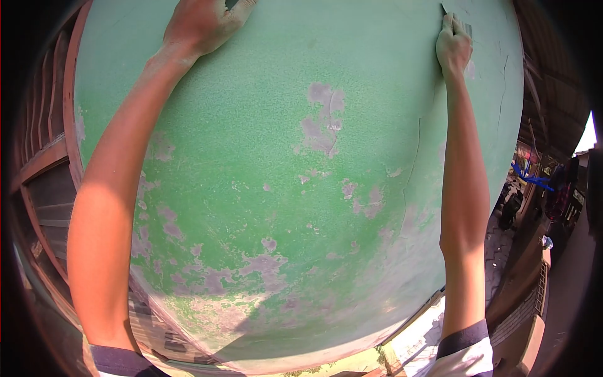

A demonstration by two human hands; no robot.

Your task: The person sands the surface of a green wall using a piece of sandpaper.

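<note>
In front of me is a green painted wall (264, 157) with peeling grey-mauve patches and thin cracks. High on the left, my left hand (204, 26) is dusty and close to the wall, cut off by the top edge. Its thumb points right and a dark bit shows beside it; the other fingers are out of view. At the upper right my right hand (455, 49) is closed around a thin flat blade, apparently a scraper (467, 29), held up against the wall. Its far end is hard to make out.
Brown wooden slats and a frame (49, 160) stand left of the wall. On the right are a blue item (532, 178), dark clutter and a wooden structure (534, 339). A long crack (411, 169) runs down the wall. Sunlight falls on the wall's lower part.
</note>
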